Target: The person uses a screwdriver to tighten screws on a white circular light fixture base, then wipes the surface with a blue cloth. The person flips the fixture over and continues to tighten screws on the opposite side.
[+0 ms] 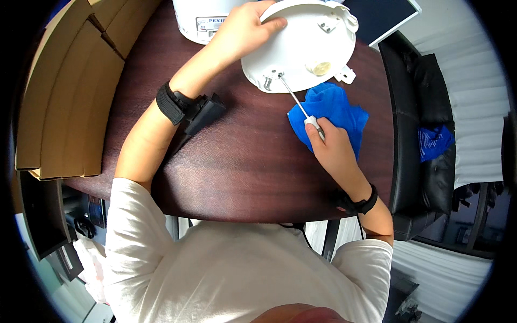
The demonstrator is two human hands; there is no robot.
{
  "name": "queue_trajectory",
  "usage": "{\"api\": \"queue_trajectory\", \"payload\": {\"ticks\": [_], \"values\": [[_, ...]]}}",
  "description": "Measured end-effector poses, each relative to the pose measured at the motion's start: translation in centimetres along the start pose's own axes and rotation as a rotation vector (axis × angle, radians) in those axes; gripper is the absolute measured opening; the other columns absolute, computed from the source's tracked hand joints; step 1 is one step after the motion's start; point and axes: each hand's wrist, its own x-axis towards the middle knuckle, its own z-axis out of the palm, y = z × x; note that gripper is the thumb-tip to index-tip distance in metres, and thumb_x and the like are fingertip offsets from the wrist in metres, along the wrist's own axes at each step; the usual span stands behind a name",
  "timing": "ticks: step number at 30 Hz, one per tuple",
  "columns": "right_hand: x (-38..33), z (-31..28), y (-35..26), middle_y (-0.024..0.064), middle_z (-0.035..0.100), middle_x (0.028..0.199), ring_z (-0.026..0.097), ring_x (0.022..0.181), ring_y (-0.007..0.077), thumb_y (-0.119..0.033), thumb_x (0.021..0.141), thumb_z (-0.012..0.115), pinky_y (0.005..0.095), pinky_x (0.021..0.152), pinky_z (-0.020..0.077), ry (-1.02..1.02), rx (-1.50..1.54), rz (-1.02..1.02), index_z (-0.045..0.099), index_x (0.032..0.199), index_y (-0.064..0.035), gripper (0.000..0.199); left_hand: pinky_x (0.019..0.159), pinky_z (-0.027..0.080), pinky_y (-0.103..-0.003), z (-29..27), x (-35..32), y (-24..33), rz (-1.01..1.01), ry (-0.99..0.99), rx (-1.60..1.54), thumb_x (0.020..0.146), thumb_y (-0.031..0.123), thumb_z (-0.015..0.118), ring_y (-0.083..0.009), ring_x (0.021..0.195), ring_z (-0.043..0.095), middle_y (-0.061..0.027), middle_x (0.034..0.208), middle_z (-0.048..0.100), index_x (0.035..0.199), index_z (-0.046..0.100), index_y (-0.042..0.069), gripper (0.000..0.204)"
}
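- Table: a dark reddish-brown wood-grain table [226, 183] is bearing the work, directly ahead of the person.
- Sofa: a black leather sofa [410, 91] is standing past the table's right side.
- Left side: flat-walled brown cardboard boxes [59, 91] are standing well apart from both hands.
- Far side: a rounded white labelled body [188, 16] is standing behind the left forearm; its place is likely giving the arms room.
- Centre far: a glossy white rounded plastic cover [293, 43] is lying toward the far side of the table, its fittings facing the person, presumably so the fixings can be reached. Tilt: cannot tell exactly.
- Cloth: a crumpled bright-blue cloth [339, 116] is lying under the right hand, just beside the cover's near edge; it may be padding, but whether the cover is resting on it is unclear.
- Left hand [253, 27]: closing on the cover's upper-left rim, thumb pressing the near face, other fingers partly hidden; probably steadying it against the tool's push.
- Right hand [333, 142]: closing around the handle of a white-handled screwdriver with a slim metal shaft [311, 121], slanting it away; this is likely aiding control.
- Tip: meeting small dark holes [280, 75] near the cover's lower edge; seating cannot be told.
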Motion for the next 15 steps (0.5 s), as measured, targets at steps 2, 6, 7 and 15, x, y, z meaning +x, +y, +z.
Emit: {"api": "queue_trajectory", "payload": {"ticks": [2,6,7,15], "values": [[-0.07,0.15,-0.04,0.0181,0.060,0.062,0.061,0.052,0.0326,-0.026,0.096,0.057,0.0379,0.046,0.0442,0.038,-0.001,-0.008,0.059,0.082,0.0005,0.030,0.079,0.054,-0.032,0.13,-0.07,0.15,0.014,0.010,0.019,0.095,0.026,0.062,-0.0170,0.086,0.069,-0.0098,0.098,0.072,0.122,0.064,0.009,0.032],[0.01,0.04,-0.19,0.0187,0.061,0.063,0.062,0.053,0.0349,-0.027,0.096,0.057,0.0393,0.047,0.0456,0.034,0.003,0.010,0.059,0.081,0.0002,0.031,0.079,0.054,-0.032,-0.07,-0.06,0.30,-0.011,-0.014,-0.036,0.095,0.026,0.062,-0.0170,0.086,0.069,-0.0097,0.097,0.072,0.120,0.065,0.008,0.031],[-0.01,0.07,-0.24,0.0187,0.061,0.063,0.062,0.053,0.0352,-0.027,0.096,0.057,0.0397,0.047,0.0462,0.035,-0.005,0.004,0.059,0.081,0.0000,0.031,0.079,0.054,-0.032,-0.09,-0.08,0.14,-0.012,-0.019,-0.043,0.095,0.026,0.062,-0.0169,0.086,0.069,-0.0097,0.097,0.072,0.120,0.065,0.008,0.031],[0.01,0.14,-0.17,0.0189,0.063,0.063,0.063,0.055,0.0360,-0.028,0.096,0.057,0.0417,0.048,0.0493,0.045,-0.113,-0.009,0.059,0.082,-0.0009,0.031,0.078,0.054,-0.032,-0.15,-0.09,0.51,0.025,-0.008,0.037,0.095,0.026,0.062,-0.0166,0.084,0.069,-0.0093,0.095,0.072,0.118,0.065,0.006,0.030]]}}
